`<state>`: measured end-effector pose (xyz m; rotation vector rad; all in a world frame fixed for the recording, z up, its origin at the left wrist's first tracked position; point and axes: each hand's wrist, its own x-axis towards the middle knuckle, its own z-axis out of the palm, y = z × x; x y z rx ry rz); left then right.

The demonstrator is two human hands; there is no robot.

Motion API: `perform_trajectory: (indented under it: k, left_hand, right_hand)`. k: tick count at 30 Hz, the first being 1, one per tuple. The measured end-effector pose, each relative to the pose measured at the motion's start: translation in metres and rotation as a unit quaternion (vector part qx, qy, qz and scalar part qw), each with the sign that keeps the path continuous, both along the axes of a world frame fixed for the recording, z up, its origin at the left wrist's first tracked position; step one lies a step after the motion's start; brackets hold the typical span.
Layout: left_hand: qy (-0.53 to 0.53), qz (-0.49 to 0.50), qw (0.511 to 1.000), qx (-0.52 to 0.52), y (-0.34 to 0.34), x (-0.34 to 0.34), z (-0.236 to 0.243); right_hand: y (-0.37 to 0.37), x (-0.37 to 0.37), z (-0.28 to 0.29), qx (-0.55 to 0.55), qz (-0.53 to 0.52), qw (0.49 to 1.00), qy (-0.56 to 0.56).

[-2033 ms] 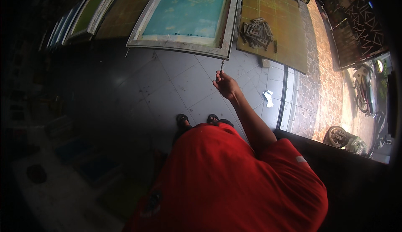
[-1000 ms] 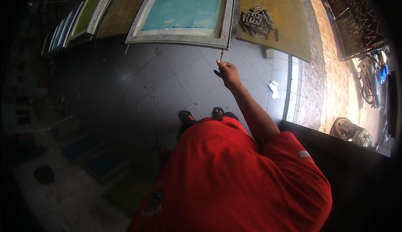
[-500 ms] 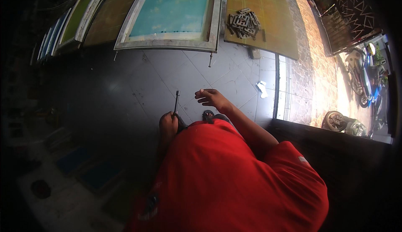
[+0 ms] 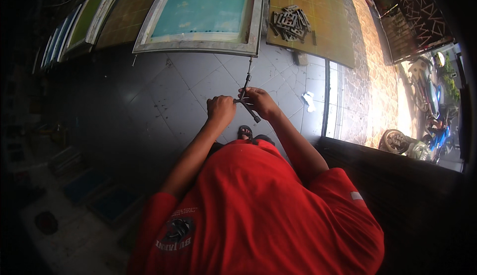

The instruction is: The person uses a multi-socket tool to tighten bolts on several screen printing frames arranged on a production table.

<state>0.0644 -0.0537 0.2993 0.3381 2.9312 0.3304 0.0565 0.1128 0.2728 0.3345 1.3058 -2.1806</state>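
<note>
A dark Y-shaped socket wrench [image 4: 251,112] is held up in front of my body. My left hand [image 4: 221,109] is closed round one of its legs. At the upper leg, the fingertips of my right hand [image 4: 259,101] pinch the shaft close to the hub. The socket at that leg's far end points at a long bolt [image 4: 250,65] sticking out from the near edge of a framed screen [image 4: 198,48]; whether they touch is too small to tell. The third leg slants down below my right fingers.
A yellowish board [image 4: 328,34] at the far right bears a heap of metal clamps [image 4: 290,22]. More framed screens [image 4: 89,31] stand at the left. On the tiled floor [image 4: 169,91] lies a white scrap [image 4: 309,101]. Motorcycles [image 4: 433,96] are outside at the right.
My left hand has risen from my side with the wrench and brought it to the screen's bolt. My right hand, open before, has closed its fingers on the wrench.
</note>
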Motion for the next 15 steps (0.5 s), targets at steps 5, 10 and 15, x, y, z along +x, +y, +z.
perform_trajectory:
  k: [5,10,15]
  left_hand:
    - [0.011,0.013,1.0,0.003,0.001,-0.001,0.0]
    - [-0.016,0.022,1.0,0.011,0.0,-0.004,-0.003]
    - [-0.024,0.013,1.0,0.005,0.005,-0.004,0.001]
  right_hand:
    - [-0.002,-0.009,-0.009,0.005,0.007,1.0,0.028]
    - [-0.004,-0.009,-0.006,-0.025,-0.011,1.0,0.01]
    - [0.002,-0.011,-0.024,-0.096,-0.008,0.995,0.027]
